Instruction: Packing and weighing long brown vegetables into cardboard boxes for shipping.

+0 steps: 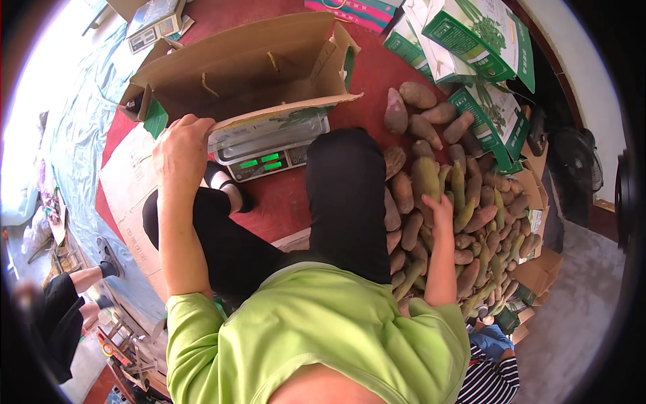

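My left hand (180, 148) is closed over the near left edge of an open cardboard box (235, 57). The box rests on a digital scale (266, 158) with green lit displays, and the part of its inside that shows holds nothing. To the right, my right hand (441, 212) is wrapped round the lower end of a long, greenish-brown root vegetable (425, 178), held over a large pile of similar roots (474, 236). Some roots in the pile are reddish-brown, others green. Earth seems to coat many of them.
Green and white printed cartons (481, 40) lie beyond the pile. A black fan (575, 161) stands far right by the wall. Another device like a scale (155, 27) is at the back left. Another person's legs (84, 279) show at left, and a striped sleeve (491, 377) at lower right.
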Tool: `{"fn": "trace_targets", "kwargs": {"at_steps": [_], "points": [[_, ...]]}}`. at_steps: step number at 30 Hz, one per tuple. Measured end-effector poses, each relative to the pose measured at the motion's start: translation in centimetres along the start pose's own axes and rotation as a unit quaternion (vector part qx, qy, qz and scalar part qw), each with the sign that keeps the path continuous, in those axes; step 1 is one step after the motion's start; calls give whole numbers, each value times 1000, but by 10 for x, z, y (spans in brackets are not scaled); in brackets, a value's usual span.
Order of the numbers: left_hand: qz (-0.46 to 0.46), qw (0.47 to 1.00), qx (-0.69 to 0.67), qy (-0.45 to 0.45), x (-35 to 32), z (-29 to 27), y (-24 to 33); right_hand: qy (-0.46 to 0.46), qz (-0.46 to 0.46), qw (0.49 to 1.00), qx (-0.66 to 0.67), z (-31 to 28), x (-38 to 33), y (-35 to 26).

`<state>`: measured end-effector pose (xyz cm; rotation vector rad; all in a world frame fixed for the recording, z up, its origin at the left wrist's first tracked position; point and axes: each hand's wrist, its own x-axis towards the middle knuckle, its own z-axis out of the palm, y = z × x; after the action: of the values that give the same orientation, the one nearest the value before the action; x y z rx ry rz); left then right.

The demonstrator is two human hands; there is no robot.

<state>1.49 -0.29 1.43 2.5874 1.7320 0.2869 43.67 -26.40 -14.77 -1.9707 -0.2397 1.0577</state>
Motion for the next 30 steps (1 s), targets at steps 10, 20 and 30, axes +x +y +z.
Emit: {"fn": "trace_targets", "kwargs": {"at_steps": [10,20,30], "points": [[18,1000,-23,-8,-2,2,-8,-183,-486,833,-188,120,-60,-263],[28,999,-26,-35,4,-1,-5,-261,-440,618,-597,302,-58,-288],[20,998,-62,-26,7,-3,-5,-301,-430,655,-544,336,-38,-258]]}}
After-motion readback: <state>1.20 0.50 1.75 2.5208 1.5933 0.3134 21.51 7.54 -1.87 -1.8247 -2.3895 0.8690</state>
